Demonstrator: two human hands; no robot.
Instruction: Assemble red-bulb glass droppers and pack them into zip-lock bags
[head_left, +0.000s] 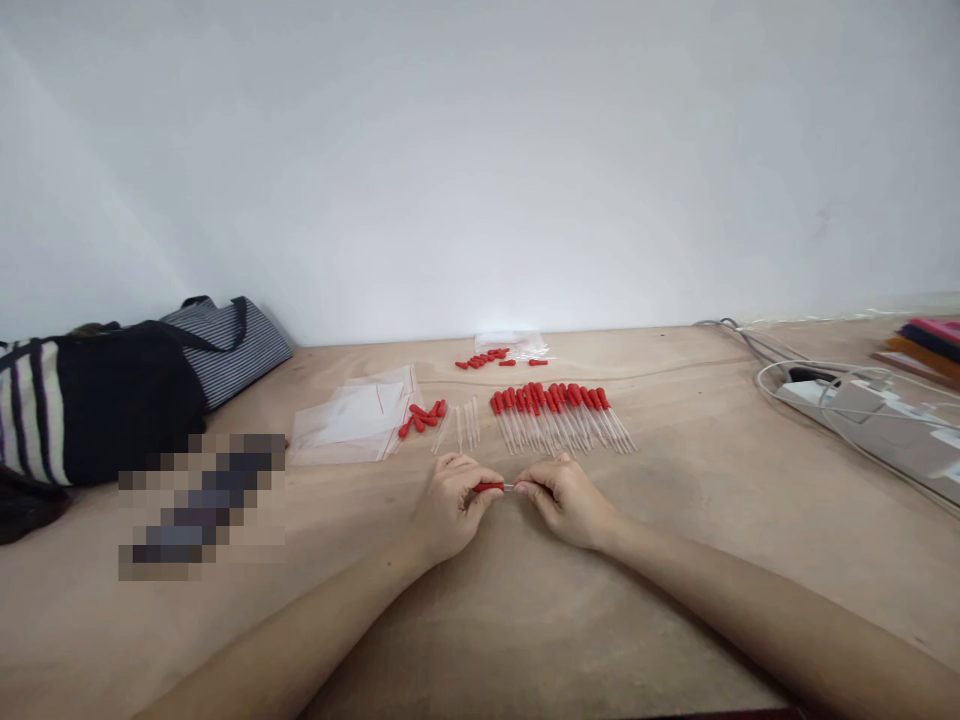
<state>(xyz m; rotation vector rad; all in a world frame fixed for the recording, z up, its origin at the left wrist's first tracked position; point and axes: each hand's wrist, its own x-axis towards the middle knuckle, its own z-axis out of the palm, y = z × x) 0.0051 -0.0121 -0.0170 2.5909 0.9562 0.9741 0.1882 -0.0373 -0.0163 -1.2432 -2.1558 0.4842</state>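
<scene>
Between the fingers of my left hand is a red rubber bulb, its end pointing right. My right hand pinches a thin clear dropper tube, most of which its fingers hide. The tube's end meets the bulb's mouth; how deep it sits I cannot tell. Beyond my hands lies a row of droppers with red bulbs on clear tubes. Several bare clear tubes lie left of that row, beside a small pile of loose red bulbs.
Clear plastic bags lie flat at left. More red bulbs rest near the wall by another bag. Dark and striped bags stand far left, near a blurred-out object. A power strip with cables sits at right.
</scene>
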